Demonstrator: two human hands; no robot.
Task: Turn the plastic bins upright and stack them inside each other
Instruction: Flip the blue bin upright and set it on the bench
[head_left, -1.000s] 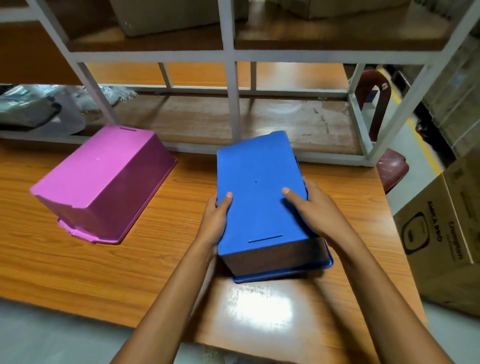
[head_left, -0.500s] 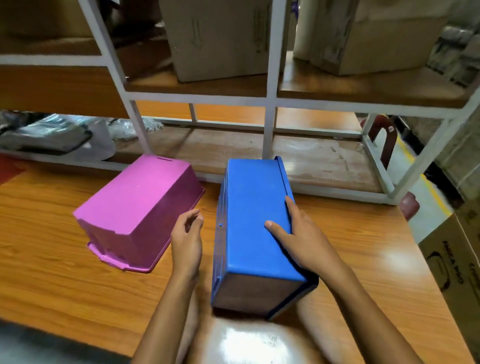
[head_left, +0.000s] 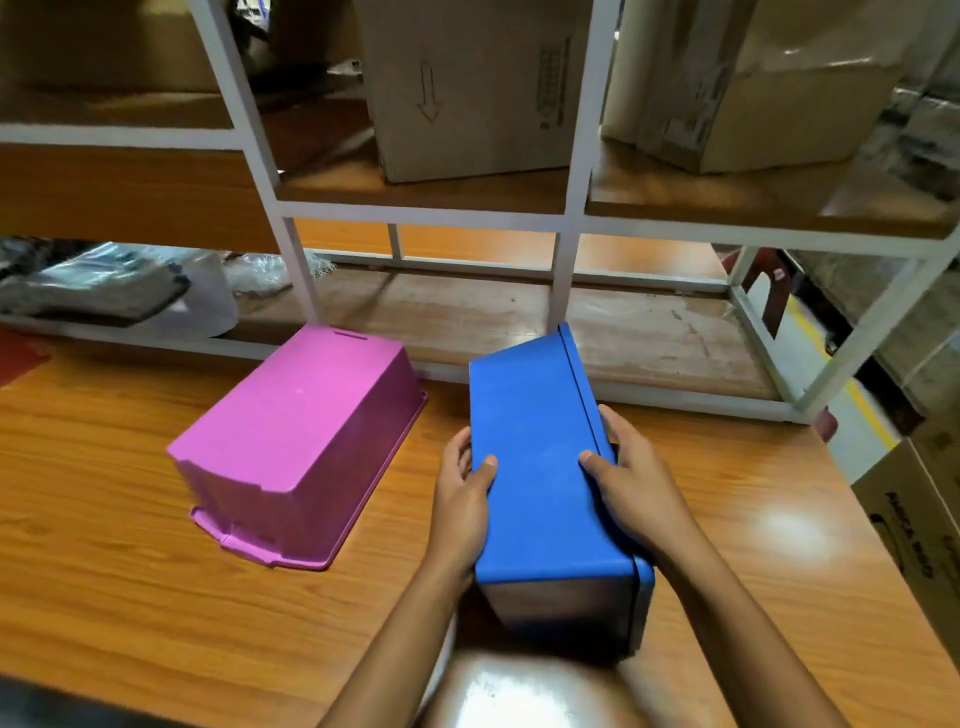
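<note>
A blue plastic bin (head_left: 540, 462) lies on its long side on the wooden table (head_left: 104, 571), with its rim toward the right and its opening facing right, hidden from me. My left hand (head_left: 462, 499) grips its left edge, thumb on the top face. My right hand (head_left: 634, 483) holds the right edge at the rim, thumb on top. A pink plastic bin (head_left: 301, 436) rests upside down on the table to the left, its rim flat on the wood, untouched.
A white metal shelf frame (head_left: 566, 260) stands right behind the table, with cardboard boxes (head_left: 467, 88) on its upper shelf and plastic-wrapped items (head_left: 114, 286) at the left. Another cardboard box (head_left: 914, 525) sits past the table's right edge.
The blue bin has been tipped from upside down onto its side. My left hand, briefly off it, has returned to its left edge. The view tilted up.
</note>
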